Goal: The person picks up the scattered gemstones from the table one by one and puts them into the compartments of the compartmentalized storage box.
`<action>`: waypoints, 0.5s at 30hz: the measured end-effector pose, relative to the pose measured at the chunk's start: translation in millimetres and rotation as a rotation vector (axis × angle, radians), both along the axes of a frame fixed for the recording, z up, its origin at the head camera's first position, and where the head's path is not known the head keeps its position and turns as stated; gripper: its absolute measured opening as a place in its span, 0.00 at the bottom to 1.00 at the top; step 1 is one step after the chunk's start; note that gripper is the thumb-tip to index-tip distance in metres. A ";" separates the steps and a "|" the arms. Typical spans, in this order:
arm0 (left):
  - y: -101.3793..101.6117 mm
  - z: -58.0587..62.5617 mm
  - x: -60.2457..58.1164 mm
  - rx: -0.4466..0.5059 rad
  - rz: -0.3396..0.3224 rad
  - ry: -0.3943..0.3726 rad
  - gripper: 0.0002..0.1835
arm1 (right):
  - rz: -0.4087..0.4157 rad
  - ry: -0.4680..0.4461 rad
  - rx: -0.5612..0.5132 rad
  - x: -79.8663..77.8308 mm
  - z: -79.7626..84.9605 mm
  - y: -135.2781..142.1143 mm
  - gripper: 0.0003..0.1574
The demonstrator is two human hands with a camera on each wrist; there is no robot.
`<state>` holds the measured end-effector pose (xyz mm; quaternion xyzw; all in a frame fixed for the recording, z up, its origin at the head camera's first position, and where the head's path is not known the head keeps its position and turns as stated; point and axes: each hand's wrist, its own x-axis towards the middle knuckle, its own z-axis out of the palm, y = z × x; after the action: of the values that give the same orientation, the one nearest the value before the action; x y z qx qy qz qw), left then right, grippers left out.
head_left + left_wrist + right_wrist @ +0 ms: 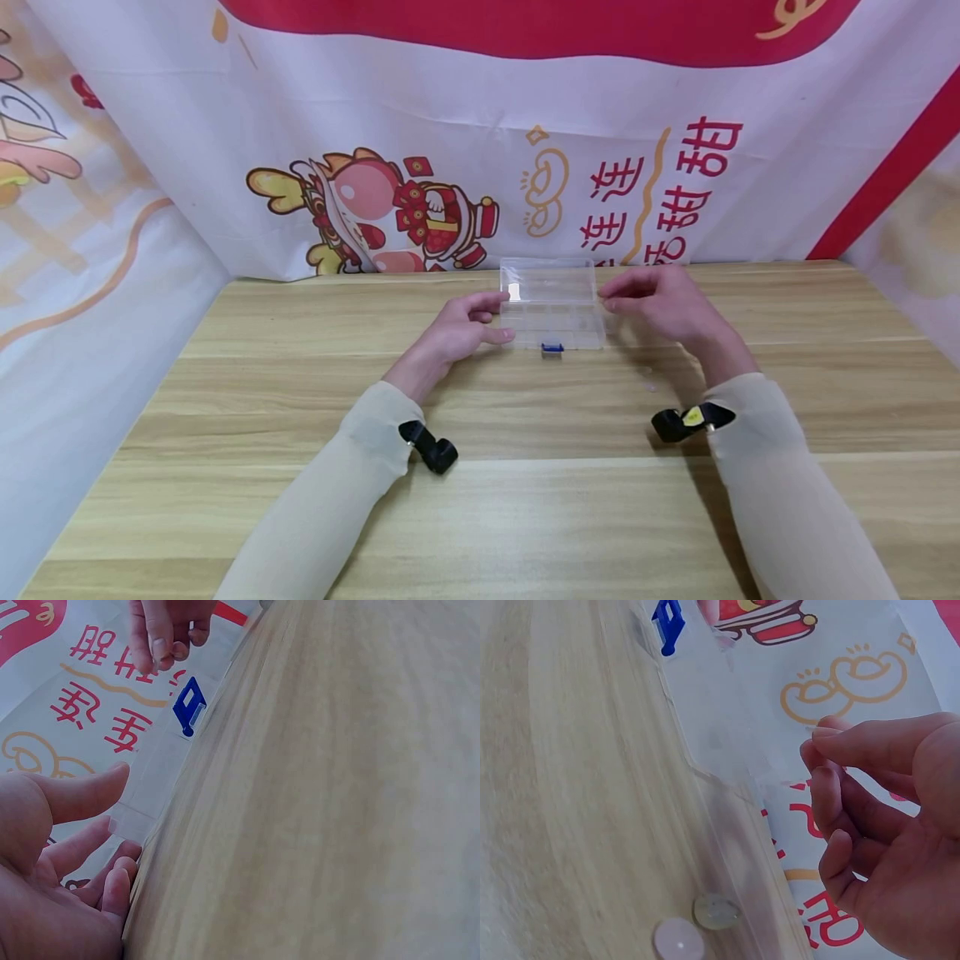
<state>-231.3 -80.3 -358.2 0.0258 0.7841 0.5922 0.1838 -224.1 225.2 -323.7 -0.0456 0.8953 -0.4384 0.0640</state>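
Note:
A clear plastic compartment box with a blue latch lies on the table, its transparent lid raised at the back. My left hand is at the box's left end, thumb apart from the other fingers. In the left wrist view, the extended fingers reach the box's corner. My right hand is at the right side, thumb and forefinger tips together right at the lid's edge. Its other fingers are loosely bent. I cannot tell whether those tips pinch anything.
Two small rounded pieces, one pink and one translucent yellowish, lie on the wooden table right of the box. A printed cloth hangs just behind the box along the table's back edge. Another cloth hangs at the left.

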 end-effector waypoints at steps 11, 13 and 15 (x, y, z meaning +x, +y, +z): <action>0.5 1.7 1.0 -0.009 0.005 0.007 0.33 | 0.050 0.042 -0.025 1.2 -1.9 -15.1 0.15; 0.4 1.5 1.1 -0.008 0.004 0.005 0.33 | 0.045 0.042 -0.021 1.9 -2.3 -17.8 0.15; 0.3 1.2 1.0 -0.006 0.003 0.003 0.33 | 0.046 0.035 -0.011 2.8 -2.5 -20.3 0.14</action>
<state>-230.3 -80.1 -356.9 0.0249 0.7862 0.5901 0.1819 -221.3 204.8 -326.2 -0.0741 0.8926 -0.4409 0.0580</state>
